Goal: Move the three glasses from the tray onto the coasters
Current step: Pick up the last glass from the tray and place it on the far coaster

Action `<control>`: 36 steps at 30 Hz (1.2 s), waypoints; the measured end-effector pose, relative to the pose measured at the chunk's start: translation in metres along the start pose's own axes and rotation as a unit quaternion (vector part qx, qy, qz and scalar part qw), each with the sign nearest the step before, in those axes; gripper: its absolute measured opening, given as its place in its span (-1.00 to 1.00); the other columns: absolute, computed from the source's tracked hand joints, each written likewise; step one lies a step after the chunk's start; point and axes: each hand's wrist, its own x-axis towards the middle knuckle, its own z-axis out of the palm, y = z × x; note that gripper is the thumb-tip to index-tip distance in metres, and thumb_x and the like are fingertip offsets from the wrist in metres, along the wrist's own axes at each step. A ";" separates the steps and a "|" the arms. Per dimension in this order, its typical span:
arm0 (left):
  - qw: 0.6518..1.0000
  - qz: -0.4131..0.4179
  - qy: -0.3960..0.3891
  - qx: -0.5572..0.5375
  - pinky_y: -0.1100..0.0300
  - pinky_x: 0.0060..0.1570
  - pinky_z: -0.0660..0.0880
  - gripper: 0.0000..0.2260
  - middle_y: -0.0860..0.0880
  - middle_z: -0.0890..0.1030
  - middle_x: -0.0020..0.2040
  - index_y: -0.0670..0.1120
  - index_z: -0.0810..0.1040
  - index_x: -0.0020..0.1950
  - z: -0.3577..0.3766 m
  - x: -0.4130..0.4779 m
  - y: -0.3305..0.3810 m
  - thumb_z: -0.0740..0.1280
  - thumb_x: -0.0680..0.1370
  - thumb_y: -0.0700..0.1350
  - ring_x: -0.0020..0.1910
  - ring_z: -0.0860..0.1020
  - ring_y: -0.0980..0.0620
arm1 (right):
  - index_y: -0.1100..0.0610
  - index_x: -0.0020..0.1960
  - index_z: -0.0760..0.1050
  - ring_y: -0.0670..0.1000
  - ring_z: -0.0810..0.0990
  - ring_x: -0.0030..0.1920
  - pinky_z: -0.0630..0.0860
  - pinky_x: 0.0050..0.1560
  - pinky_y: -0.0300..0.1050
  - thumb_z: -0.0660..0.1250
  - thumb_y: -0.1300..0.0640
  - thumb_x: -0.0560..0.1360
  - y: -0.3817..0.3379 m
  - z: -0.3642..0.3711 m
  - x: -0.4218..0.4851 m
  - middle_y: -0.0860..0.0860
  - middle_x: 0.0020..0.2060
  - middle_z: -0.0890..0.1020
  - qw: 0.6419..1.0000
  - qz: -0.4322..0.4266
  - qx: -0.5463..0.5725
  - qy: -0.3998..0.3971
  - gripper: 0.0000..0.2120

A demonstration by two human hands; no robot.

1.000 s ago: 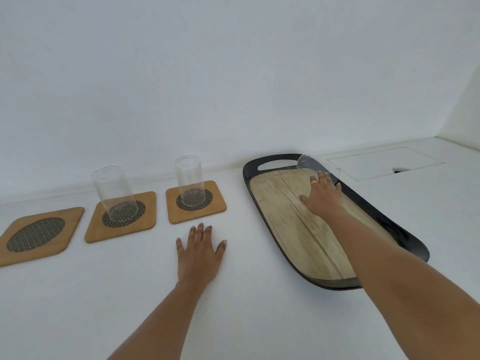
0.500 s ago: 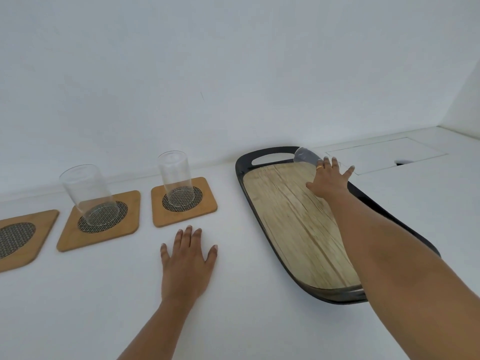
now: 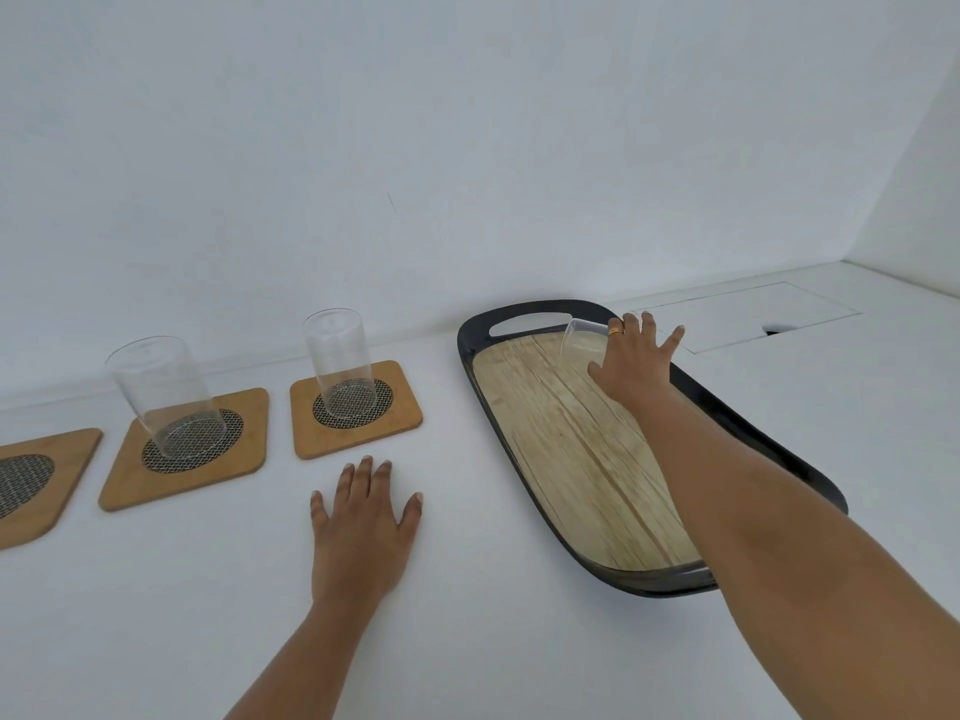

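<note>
A black-rimmed tray [image 3: 571,459] with a wooden floor lies on the white counter at the right. One clear glass [image 3: 581,341] stands at its far end, partly hidden behind my right hand [image 3: 631,368]. That hand is against the glass with its fingers spread, not closed around it. Left of the tray lie three wooden coasters with dark mesh centres. The right coaster [image 3: 400,423] carries a glass [image 3: 340,363], and the middle coaster [image 3: 130,480] carries another glass [image 3: 163,394]. The left coaster [image 3: 31,485] is bare and cut off by the frame edge. My left hand [image 3: 363,527] rests flat on the counter.
A white wall runs close behind the coasters and tray. A rectangular hatch with a dark slot [image 3: 753,317] is set into the counter behind the tray at the right. Another wall closes the far right corner.
My right hand has moved along the tray to its far end and now lies against the glass there. My left hand has stayed flat on the counter.
</note>
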 end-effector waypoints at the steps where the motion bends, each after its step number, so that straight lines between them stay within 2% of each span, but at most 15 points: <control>1: 1.000 0.000 0.000 0.000 -0.09 0.49 -0.01 -0.48 -0.01 0.13 0.55 -0.03 0.12 0.51 0.000 0.000 0.000 0.03 0.59 0.16 0.54 0.04 0.03 | 0.19 0.47 0.12 0.17 0.04 0.51 -0.05 0.39 0.44 0.23 -0.13 0.49 0.001 0.000 0.001 0.11 0.45 0.24 1.000 0.000 -0.003 -0.025 -0.31; 2: 1.000 0.000 0.001 0.002 -0.09 0.49 -0.01 -0.48 0.00 0.13 0.55 -0.03 0.12 0.51 0.000 0.000 0.000 0.03 0.59 0.16 0.54 0.04 0.03 | 0.18 0.49 0.08 0.17 0.03 0.52 -0.07 0.38 0.45 0.21 -0.19 0.49 0.002 0.001 0.001 0.10 0.46 0.24 0.999 0.000 -0.016 -0.045 -0.28; 4: 1.000 0.000 0.001 0.006 -0.09 0.49 0.00 -0.48 0.00 0.13 0.55 -0.02 0.12 0.51 0.000 0.000 0.000 0.03 0.59 0.17 0.54 0.04 0.03 | 0.19 0.46 0.16 0.21 0.18 0.45 0.00 0.36 0.46 0.16 -0.30 0.47 0.002 0.002 -0.002 0.12 0.39 0.35 0.999 0.000 -0.037 -0.029 -0.25; 7: 1.000 0.001 0.001 0.004 -0.10 0.49 0.00 -0.48 -0.01 0.15 0.55 -0.03 0.13 0.50 0.000 0.001 0.000 0.03 0.60 0.16 0.54 0.05 0.02 | 0.25 0.29 0.37 0.24 0.44 0.15 0.29 0.21 0.32 0.11 -0.39 0.42 -0.002 -0.002 -0.013 0.17 0.14 0.52 0.993 -0.001 0.007 0.115 -0.23; 9: 1.000 0.003 0.002 0.006 -0.10 0.48 0.01 -0.48 -0.02 0.15 0.54 -0.04 0.13 0.50 0.000 0.000 0.000 0.04 0.60 0.16 0.54 0.06 0.02 | 0.28 0.21 0.42 0.23 0.47 0.02 0.37 0.05 0.20 0.08 -0.42 0.41 -0.004 -0.002 -0.019 0.19 0.04 0.54 0.983 -0.011 0.033 0.180 -0.21; 10: 1.000 0.003 0.003 0.006 -0.11 0.48 0.01 -0.48 -0.02 0.16 0.54 -0.04 0.14 0.50 0.000 0.000 0.000 0.04 0.60 0.16 0.54 0.06 0.01 | 0.27 0.20 0.42 0.22 0.47 0.00 0.38 0.01 0.17 0.05 -0.43 0.40 -0.005 -0.002 -0.022 0.18 0.02 0.54 0.982 -0.012 0.037 0.183 -0.20; 15: 1.000 0.004 -0.003 0.003 -0.11 0.49 0.01 -0.48 -0.02 0.14 0.55 -0.05 0.13 0.50 -0.002 0.000 0.001 0.03 0.60 0.15 0.54 0.05 0.01 | 0.14 0.32 0.33 0.20 0.47 0.16 0.44 0.02 0.16 -0.03 -0.50 0.37 -0.011 0.005 -0.038 0.12 0.21 0.48 0.995 -0.024 0.065 0.069 -0.16; 18: 1.000 0.003 -0.005 0.001 -0.10 0.49 0.00 -0.48 -0.03 0.14 0.55 -0.05 0.12 0.51 -0.002 -0.001 0.000 0.03 0.60 0.15 0.54 0.04 0.01 | 0.10 0.36 0.27 0.19 0.42 0.25 0.46 0.04 0.18 0.11 -0.47 0.35 -0.012 0.010 -0.048 0.09 0.26 0.45 0.995 -0.037 0.084 0.038 -0.19; 22: 1.000 0.005 -0.007 0.006 -0.09 0.50 -0.01 -0.48 -0.02 0.13 0.55 -0.05 0.12 0.51 -0.002 -0.002 -0.001 0.02 0.60 0.15 0.54 0.04 0.01 | 0.08 0.42 0.18 0.17 0.34 0.31 0.48 0.09 0.14 0.31 -0.31 0.36 -0.009 0.010 -0.057 0.10 0.33 0.37 0.994 -0.058 0.091 0.011 -0.21; 25: 1.000 0.008 -0.008 0.008 -0.08 0.50 0.00 -0.49 -0.02 0.14 0.55 -0.05 0.12 0.51 -0.003 -0.004 0.000 0.02 0.61 0.14 0.54 0.05 0.02 | 0.08 0.46 0.13 0.17 0.33 0.30 0.50 0.06 0.07 0.34 -0.16 0.37 -0.006 0.009 -0.063 0.12 0.33 0.36 0.993 -0.062 0.100 0.002 -0.23; 30: 1.000 0.015 -0.005 0.005 -0.06 0.50 0.00 -0.49 -0.02 0.14 0.55 -0.04 0.14 0.51 -0.004 -0.010 -0.003 0.03 0.61 0.14 0.54 0.06 0.03 | 0.05 0.47 0.11 0.18 0.43 0.17 0.48 0.06 0.05 0.35 -0.11 0.38 0.000 0.004 -0.073 0.14 0.24 0.42 0.993 -0.054 0.102 -0.016 -0.24; 34: 1.000 0.020 0.001 -0.003 -0.03 0.50 0.00 -0.50 -0.01 0.16 0.54 -0.03 0.16 0.50 -0.004 -0.015 -0.007 0.04 0.61 0.13 0.54 0.07 0.03 | 0.10 0.39 0.17 0.18 0.52 0.08 0.52 -0.01 0.03 0.43 0.00 0.35 0.001 0.000 -0.081 0.14 0.21 0.43 0.982 -0.042 0.185 -0.017 -0.28; 36: 1.000 0.022 0.002 -0.008 -0.01 0.51 -0.01 -0.50 0.00 0.16 0.54 -0.03 0.16 0.50 -0.003 -0.018 -0.010 0.04 0.61 0.13 0.54 0.08 0.04 | 0.14 0.34 0.22 0.18 0.53 0.11 0.49 0.02 0.00 0.48 0.01 0.32 0.001 -0.001 -0.085 0.14 0.19 0.46 0.970 -0.030 0.239 -0.014 -0.29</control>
